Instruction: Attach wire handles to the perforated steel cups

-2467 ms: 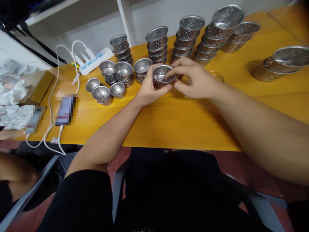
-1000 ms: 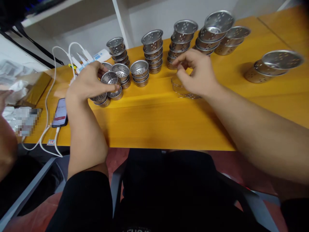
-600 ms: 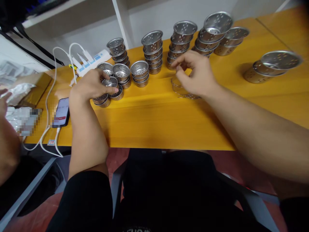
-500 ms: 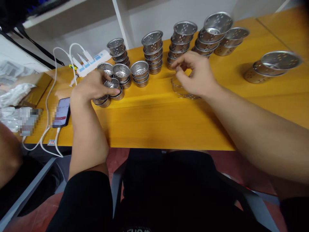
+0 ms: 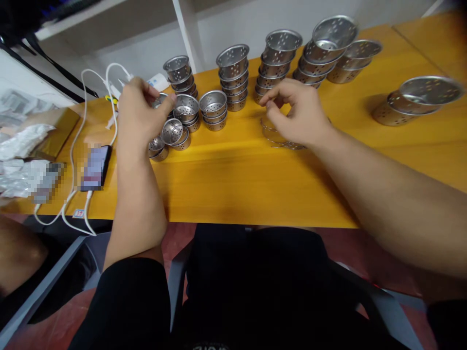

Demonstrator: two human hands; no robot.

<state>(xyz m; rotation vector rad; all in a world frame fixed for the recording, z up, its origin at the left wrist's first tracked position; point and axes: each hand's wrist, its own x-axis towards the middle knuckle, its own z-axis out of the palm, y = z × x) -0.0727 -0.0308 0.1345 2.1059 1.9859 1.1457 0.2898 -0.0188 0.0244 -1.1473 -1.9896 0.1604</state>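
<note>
My left hand (image 5: 140, 109) is raised over the small perforated metal cups at the left, thumb and fingers apart, with nothing visible in its grasp. Just below it, a small cup (image 5: 172, 131) sits tilted on another cup. Partly hidden behind the fingers is a further cup (image 5: 159, 100). My right hand (image 5: 297, 112) hovers at mid-table, its fingers curled and thumb close to the index finger; anything between them is hidden. Beneath that hand lies a thin wavy wire piece (image 5: 279, 142), partly covered. Whether the hand touches the wire, I cannot tell.
Taller cup stacks (image 5: 233, 73) line the back of the wooden table (image 5: 237, 189). Two nested larger cups (image 5: 419, 99) lean at the right. A phone (image 5: 95, 167), white cables and a power strip (image 5: 156, 82) occupy the left. Another person's limb (image 5: 22, 253) shows at far left.
My left hand has lifted off the small tilted cup and moved up and away over the cups behind it. My right hand stays almost where it was.
</note>
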